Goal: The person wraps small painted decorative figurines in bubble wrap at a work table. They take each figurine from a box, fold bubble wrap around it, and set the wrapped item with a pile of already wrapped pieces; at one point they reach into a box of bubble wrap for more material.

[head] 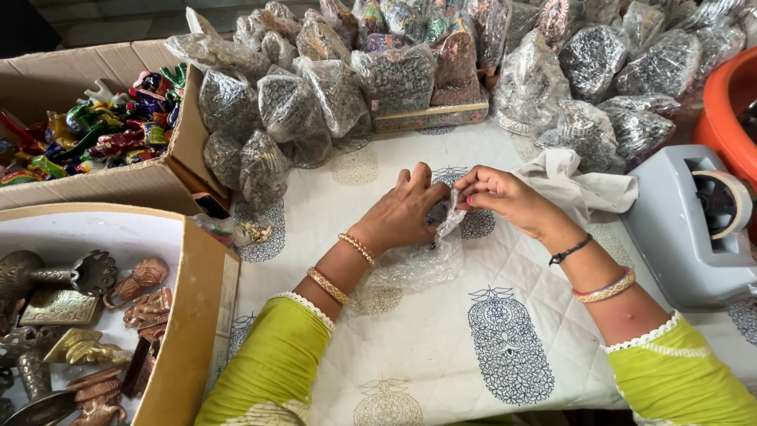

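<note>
Head view, left to right. At the left edge, a cardboard box (201,315) of brass figurines (146,308), cut off by the frame; behind it a second box (118,185) of painted toys (95,126). Both box walls stand near the left forearm and narrow the room on that side. Centre: the left hand (402,213) lies palm down on a sheet of bubble wrap (414,264), its fingers curled over a small object that the hand and wrap hide, so what it is cannot be made out. The right hand (501,197) meets it just beside, fingers pinching the raised edge of the same wrap. The wrap rests on the bench (441,347), covered by a white quilted cloth with blue block prints; the stretch of cloth nearest the viewer, between the two green sleeves, is open. Behind the hands, a heap of wrapped bundles (394,79) runs along the far edge. Right of the hands, a crumpled grey rag (579,185), then a grey tape dispenser (686,229) close to the right forearm, and an orange tub (729,102) cut off at the frame edge
</note>
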